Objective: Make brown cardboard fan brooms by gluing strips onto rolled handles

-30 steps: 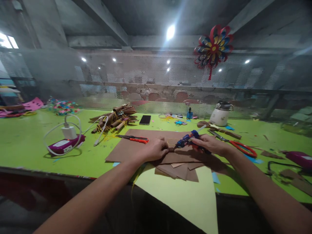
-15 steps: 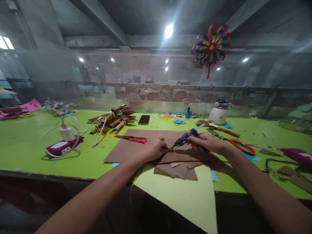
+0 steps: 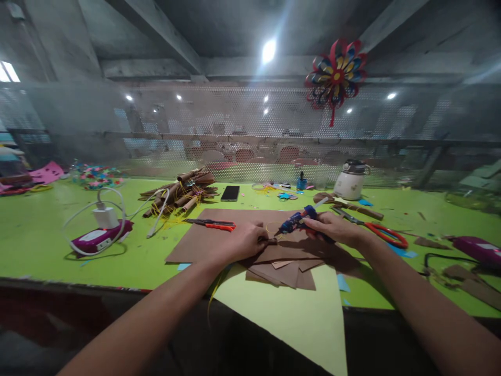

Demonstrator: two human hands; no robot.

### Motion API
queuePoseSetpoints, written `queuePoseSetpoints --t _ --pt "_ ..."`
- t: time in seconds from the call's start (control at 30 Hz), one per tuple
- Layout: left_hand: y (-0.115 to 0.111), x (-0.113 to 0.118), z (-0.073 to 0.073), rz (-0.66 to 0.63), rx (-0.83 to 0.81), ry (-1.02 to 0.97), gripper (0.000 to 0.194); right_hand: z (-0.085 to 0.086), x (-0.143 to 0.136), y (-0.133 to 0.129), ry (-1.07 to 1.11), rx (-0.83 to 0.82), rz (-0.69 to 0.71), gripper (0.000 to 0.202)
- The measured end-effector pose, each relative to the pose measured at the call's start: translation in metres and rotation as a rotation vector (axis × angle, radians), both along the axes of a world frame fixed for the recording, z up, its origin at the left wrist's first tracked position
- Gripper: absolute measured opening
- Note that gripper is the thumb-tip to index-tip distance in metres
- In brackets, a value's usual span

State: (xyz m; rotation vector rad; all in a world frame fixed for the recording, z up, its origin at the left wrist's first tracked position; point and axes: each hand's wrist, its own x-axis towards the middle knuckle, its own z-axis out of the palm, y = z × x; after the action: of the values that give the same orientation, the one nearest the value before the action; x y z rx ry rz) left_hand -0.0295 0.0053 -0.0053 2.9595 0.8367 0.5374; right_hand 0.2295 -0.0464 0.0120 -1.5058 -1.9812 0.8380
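My right hand (image 3: 326, 228) is wrapped round a dark blue hot glue gun (image 3: 293, 223), a white glue stick jutting from its back. Its nozzle points down left, just above the end of a small rolled piece of brown paper (image 3: 271, 241). That roll is pinched in the closed fingers of my left hand (image 3: 252, 240), which mostly hide it. Under both hands lies a large brown paper sheet (image 3: 191, 243). Smaller brown paper pieces (image 3: 284, 277) stick out at its front, over a pale yellow sheet (image 3: 309, 318). A thin yellow strand loops beside the nozzle.
A utility knife with orange grip (image 3: 221, 225) lies left of my hands. Behind are a pile of brown paper rolls (image 3: 183, 190) and a phone (image 3: 230, 193). Orange-handled scissors (image 3: 385, 235) and a white jug (image 3: 349, 183) stand right. A purple power strip (image 3: 99, 237) sits left.
The glue gun's nozzle has lifted slightly off the end of the paper roll. My left hand keeps its pinch, and the whole view has shifted a little.
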Motion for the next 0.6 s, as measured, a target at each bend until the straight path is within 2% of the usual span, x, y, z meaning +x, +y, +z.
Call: queuePoseSetpoints --t 0.23,0.6 --pt "0.0012 0.0000 0.0005 0.002 -0.004 0.024 0.019 0.0041 -0.0024 -0.0010 -0.099 0.022 0.012 0.056" --pt "0.0004 0.0007 0.0015 0.017 -0.008 0.038 0.019 0.0071 -0.0036 -0.0021 -0.115 0.035 0.032 0.058"
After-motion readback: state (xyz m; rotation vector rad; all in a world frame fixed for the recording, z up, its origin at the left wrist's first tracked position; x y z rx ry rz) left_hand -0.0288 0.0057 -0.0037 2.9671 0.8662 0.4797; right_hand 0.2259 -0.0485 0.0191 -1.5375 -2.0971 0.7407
